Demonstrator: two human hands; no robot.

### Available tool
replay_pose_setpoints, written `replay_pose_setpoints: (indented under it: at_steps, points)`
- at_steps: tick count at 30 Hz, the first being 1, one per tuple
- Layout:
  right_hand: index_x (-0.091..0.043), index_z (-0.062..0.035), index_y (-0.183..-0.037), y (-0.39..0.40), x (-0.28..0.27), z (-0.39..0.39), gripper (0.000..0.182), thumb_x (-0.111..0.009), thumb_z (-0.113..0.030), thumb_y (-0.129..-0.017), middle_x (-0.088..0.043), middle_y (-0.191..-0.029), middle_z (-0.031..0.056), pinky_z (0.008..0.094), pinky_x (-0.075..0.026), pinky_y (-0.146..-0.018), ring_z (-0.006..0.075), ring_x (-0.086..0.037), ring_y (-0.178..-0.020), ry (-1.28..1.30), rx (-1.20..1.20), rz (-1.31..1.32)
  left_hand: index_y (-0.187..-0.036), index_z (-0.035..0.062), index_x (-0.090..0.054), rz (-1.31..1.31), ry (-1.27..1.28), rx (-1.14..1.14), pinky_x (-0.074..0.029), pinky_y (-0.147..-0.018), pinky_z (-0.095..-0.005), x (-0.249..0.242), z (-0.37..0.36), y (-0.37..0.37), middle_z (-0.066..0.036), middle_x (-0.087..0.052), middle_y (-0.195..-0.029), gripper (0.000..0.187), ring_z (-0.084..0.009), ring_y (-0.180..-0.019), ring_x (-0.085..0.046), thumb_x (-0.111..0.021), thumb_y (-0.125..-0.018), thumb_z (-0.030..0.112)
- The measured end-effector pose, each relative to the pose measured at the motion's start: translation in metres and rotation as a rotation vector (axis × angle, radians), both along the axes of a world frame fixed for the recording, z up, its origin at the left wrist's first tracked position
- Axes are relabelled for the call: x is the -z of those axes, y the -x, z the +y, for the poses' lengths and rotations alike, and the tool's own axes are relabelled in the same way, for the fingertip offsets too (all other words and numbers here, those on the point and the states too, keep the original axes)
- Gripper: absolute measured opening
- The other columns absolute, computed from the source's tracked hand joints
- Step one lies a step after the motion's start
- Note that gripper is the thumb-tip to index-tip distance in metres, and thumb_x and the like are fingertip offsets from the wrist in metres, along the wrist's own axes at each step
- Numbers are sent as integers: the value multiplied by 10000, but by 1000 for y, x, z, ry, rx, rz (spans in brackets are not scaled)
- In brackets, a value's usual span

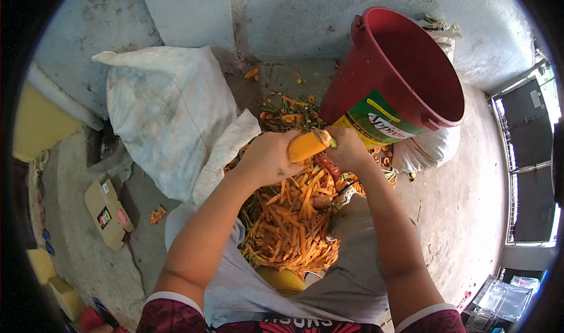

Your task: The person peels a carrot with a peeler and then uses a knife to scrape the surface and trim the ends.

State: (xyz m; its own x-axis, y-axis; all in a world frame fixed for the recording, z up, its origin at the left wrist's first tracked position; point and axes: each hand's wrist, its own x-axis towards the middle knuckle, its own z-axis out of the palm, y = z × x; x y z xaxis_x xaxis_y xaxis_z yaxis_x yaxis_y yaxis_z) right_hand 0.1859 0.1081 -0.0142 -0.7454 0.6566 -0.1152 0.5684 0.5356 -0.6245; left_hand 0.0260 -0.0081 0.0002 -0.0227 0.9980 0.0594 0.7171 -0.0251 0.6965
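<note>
Carrot (305, 147): peeled orange, held aslant over the peelings (294, 221), its brown-marked end toward the right hand (348, 150). The left hand (271, 158) is closed around the other end; the carrot emerges from between thumb and fingers, its exposed length outside the grip. The right hand's fingers are curled narrowly around a green piece (333, 142), just beside the carrot's marked end; what the piece belongs to is hidden, and whether these fingers touch the carrot cannot be told.

Below the hands, the peelings form a heap between the legs of the seated person, with green stalks (276, 114) at its far side. A yellow object (282, 281), partly covered, lies at the near edge.

Beyond the right hand, a dark red bucket (346, 77) leans, mouth tilted toward the right. Its green and yellow label (376, 121) bears white lettering, legible as "Approv", the rest curving out of sight. A filled white bag (432, 148) lies behind it. To the left, a large pale sack (164, 113) borders the heap. Nearer, a piece of cardboard (107, 212) on the floor (455, 198) carries a black panel and a red one, print too small to read. White capitals on the maroon shirt (171, 316) are partly cut off.
</note>
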Motion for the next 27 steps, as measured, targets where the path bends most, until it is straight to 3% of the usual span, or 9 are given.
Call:
replay_pose_setpoints:
  at_steps: [3, 5, 7, 11, 15, 19, 23, 26, 27]
  points:
    - [-583, -4, -821, 7, 11, -4, 256, -565, -192, -649, -583, -732, 176, 389, -441, -636, 324, -563, -703, -40, 117, -28, -873, 62, -529, 32, -149, 128, -441, -605, -354, 2, -3, -3, -115, -582, -724, 367, -270, -666, -564, -666, -569, 216]
    - [-596, -19, -808, -7, 56, 18, 227, -555, -194, -669, -597, -724, 141, 376, -448, -638, 294, -573, -705, -202, -57, -369, -806, 82, -533, 173, -439, 393, -428, -614, -332, -3, -11, -18, -76, -582, -741, 328, -240, -662, -556, -683, -527, 171]
    - [-617, -52, -772, -9, 92, 24, 155, -532, -174, -727, -605, -699, 84, 351, -458, -649, 210, -584, -718, -477, -411, -690, -821, 108, -532, -29, -276, 313, -419, -658, -334, -6, -17, -31, -56, -570, -752, 376, -243, -706, -550, -695, -487, 168]
    - [-577, -55, -893, -2, 155, 0, 179, -519, -185, -784, -591, -756, 49, 308, -460, -649, 166, -573, -731, 665, 165, 186, -829, 90, -514, -119, -334, 128, -401, -692, -330, -3, -3, -7, -78, -538, -805, 358, -247, -785, -518, -697, -546, 209]
    - [-522, -44, -983, 41, 49, -71, 246, -530, -203, -795, -575, -807, 35, 287, -470, -618, 152, -570, -705, 840, 118, 825, -892, 71, -510, -171, -519, 15, -373, -758, -329, 1, -4, -10, -74, -481, -919, 350, -240, -854, -474, -675, -636, 243]
    - [-488, -35, -997, 33, 45, -44, 281, -516, -233, -800, -562, -787, 39, 196, -455, -455, 91, -547, -583, 1268, 337, 580, -993, 72, -500, -482, -375, -34, -415, -723, -290, 0, -11, -6, -60, -472, -939, 382, -177, -853, -479, -661, -674, 207]
    - [-506, 0, -934, 19, 40, -8, 263, -479, -231, -813, -551, -695, 59, 195, -421, -425, 81, -533, -548, 1158, 232, 655, -1080, 77, -433, -1012, -72, -129, -493, -594, -216, -17, -20, 10, -63, -481, -960, 442, -147, -837, -535, -646, -700, 151]
    - [-510, -1, -889, 21, 33, 3, 224, -479, -209, -812, -552, -728, 69, 239, -425, -486, 118, -539, -584, 1071, 430, 688, -1078, 64, -436, -956, -14, -83, -501, -605, -234, -6, -18, 24, -76, -483, -991, 432, -167, -864, -543, -639, -706, 146]
    - [-514, -5, -864, 24, 26, -1, 193, -477, -188, -815, -554, -750, 75, 261, -428, -522, 136, -542, -606, 1023, 514, 738, -1065, 32, -443, -695, -78, -77, -490, -641, -273, 0, -16, 27, -88, -504, -991, 440, -180, -866, -548, -650, -697, 158]
